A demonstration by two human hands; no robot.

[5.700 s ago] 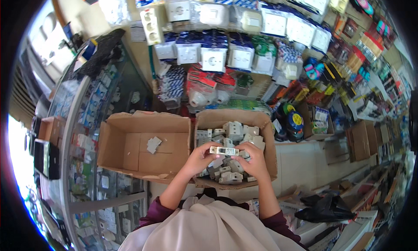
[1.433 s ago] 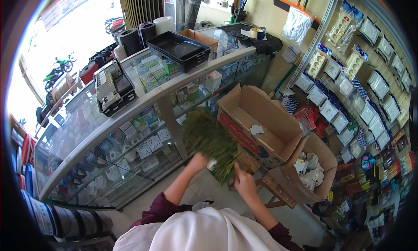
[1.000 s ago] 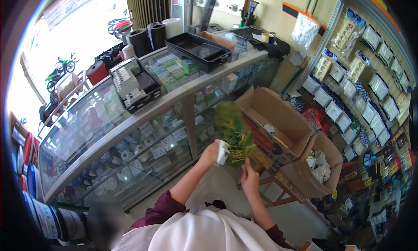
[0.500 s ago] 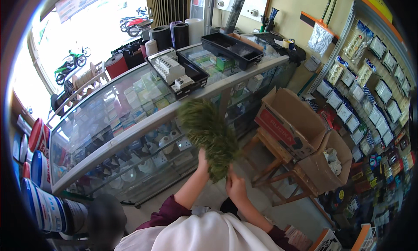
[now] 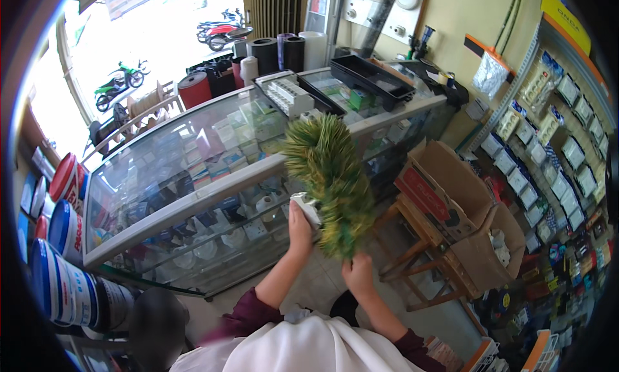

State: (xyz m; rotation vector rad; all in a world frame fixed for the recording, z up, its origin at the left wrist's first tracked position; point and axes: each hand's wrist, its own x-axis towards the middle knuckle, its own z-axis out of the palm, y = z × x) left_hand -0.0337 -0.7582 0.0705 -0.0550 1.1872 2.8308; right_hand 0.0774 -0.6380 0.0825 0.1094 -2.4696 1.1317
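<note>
My right hand (image 5: 358,272) is closed round the lower end of a bushy green and yellow duster (image 5: 330,182). The duster points up and to the left, and its fibres are partly blurred. Beside its left edge, my left hand (image 5: 300,230) grips a small white boxy piece (image 5: 307,208), which the duster's fibres partly overlap; its exact kind is not clear. Just beyond, on the glass display counter (image 5: 193,198), stands a black tray (image 5: 332,101) with a row of white circuit breakers (image 5: 288,96) in it. The duster's top hides part of that tray.
Another black tray (image 5: 367,78) lies farther back on the counter. Open cardboard boxes (image 5: 445,185) rest on a wooden stool (image 5: 412,227) at the right, before a wall of hanging packaged goods (image 5: 554,153). Paint buckets (image 5: 61,282) stand at the left.
The duster has shifted relative to my left hand, uncovering its fingers and the white piece. The whole view has turned slightly, so the counter and boxes appear farther right and lower.
</note>
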